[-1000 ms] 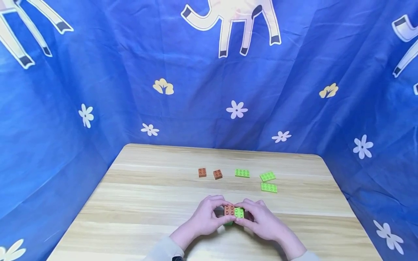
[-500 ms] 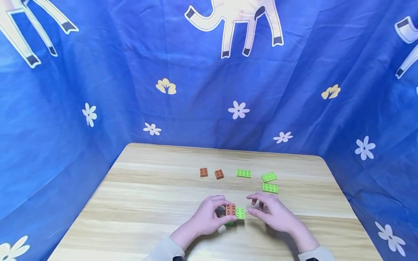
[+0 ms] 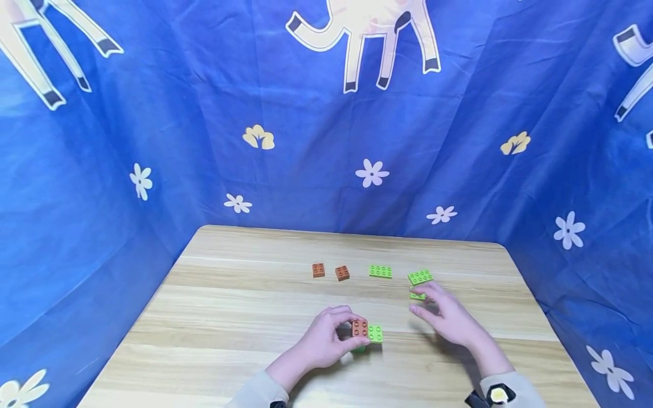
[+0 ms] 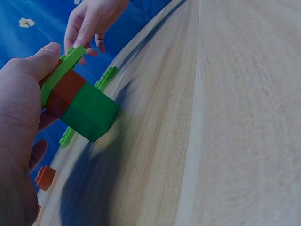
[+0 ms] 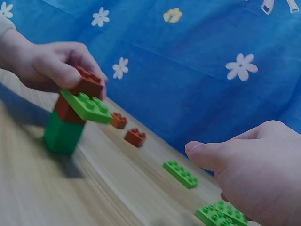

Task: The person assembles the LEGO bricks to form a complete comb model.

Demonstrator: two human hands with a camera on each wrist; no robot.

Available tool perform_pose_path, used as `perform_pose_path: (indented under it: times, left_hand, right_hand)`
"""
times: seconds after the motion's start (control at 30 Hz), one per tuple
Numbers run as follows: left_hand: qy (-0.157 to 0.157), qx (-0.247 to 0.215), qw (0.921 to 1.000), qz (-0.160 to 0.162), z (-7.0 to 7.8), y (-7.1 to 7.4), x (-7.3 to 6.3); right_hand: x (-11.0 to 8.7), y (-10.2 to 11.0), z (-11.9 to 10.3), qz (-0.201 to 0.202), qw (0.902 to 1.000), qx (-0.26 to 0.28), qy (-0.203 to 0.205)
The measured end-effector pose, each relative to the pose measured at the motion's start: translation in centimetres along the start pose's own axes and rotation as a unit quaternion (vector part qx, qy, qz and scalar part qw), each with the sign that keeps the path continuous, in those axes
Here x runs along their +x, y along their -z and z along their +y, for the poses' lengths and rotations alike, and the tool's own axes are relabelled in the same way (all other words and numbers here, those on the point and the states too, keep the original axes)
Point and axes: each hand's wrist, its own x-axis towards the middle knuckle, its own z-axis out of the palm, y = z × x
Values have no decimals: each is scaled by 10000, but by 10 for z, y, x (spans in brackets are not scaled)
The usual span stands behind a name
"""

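My left hand [image 3: 323, 343] pinches the reddish-brown brick [image 3: 359, 328] at the top of a small stack. Under that brick a lime-green plate [image 5: 89, 107] juts out to one side. Below the plate come another brown brick [image 5: 69, 112] and a dark green block [image 5: 63, 134] at the bottom. My right hand [image 3: 450, 321] reaches over the nearer right lime plate [image 3: 416, 296], its fingertips at the plate and partly covering it, thumb spread apart. A second lime plate [image 3: 420, 276] lies at an angle just behind.
Farther back on the wooden table [image 3: 229, 317], a third lime plate [image 3: 380, 271] lies to the left of those two. Two loose brown bricks, one left [image 3: 318, 270] and one right [image 3: 342, 273], sit beside it. A blue patterned curtain [image 3: 306, 187] surrounds the table's back and sides.
My right hand has let go of the stack's lime plate and moved right and away to the loose lime plates. My left hand keeps hold of the stack in the same place.
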Motion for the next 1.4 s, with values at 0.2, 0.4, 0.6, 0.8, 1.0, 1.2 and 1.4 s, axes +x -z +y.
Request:
perform_pose_path:
  times: [0.2,0.4,0.6,0.8,1.0,1.2,1.4]
  left_hand:
    - [9,7,10000,19,-1,0,-1]
    - [31,-25,10000,13,-1,0,-2]
    - [-18,-69,10000,30,-2,-1,-2]
    - [-63,-64,10000,34,-3,-2,-3]
    - [26,-94,10000,19,-3,-3,-4]
    - [99,-98,9999,-12,-1,-2,-3]
    - [103,-147,9998,-12,-1,-2,-3]
  right_hand:
    - [3,2,21,223,9990,-391,-78]
    - [4,0,37,410,9969,-645,-176]
    - [3,-2,47,354,9948,-789,-532]
    - [1,-7,54,327,9928,-889,-740]
    - [0,-11,60,350,9915,-961,-808]
    - [1,-11,61,245,9905,-957,-961]
    - [2,-9,60,172,9899,-988,-1007]
